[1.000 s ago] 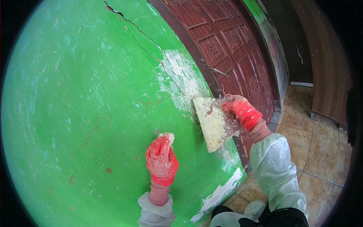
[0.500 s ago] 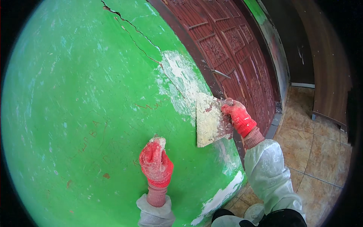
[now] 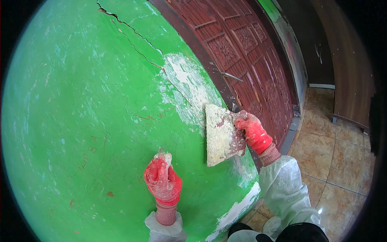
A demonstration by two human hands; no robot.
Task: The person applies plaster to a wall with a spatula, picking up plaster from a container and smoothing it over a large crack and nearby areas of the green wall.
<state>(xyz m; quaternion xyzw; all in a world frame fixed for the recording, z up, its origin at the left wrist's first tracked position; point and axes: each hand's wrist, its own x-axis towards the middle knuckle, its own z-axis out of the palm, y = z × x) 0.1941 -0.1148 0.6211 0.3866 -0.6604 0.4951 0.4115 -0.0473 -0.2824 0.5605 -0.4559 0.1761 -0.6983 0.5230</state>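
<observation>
My right hand, in a red plaster-smeared glove, grips a wide putty knife by its right side. Its blade is coated with off-white filler and stands in front of the green wall, just below a white filled patch. I cannot tell whether the blade touches the wall. My left hand, gloved the same way, is closed lower and to the left, fingers pinched together at a whitened tip. Whatever it holds, if anything, is hidden. A jagged crack runs from the upper wall into the patch.
Right of the wall stands a carved dark-red door with a metal handle and dark frame. Tan floor tiles lie at the right, below a brown wooden panel. A white round container is partly visible near my legs.
The view has shifted slightly, so the wall sits further left. My right hand and putty knife have moved a little down relative to the patch. Both hands stay closed.
</observation>
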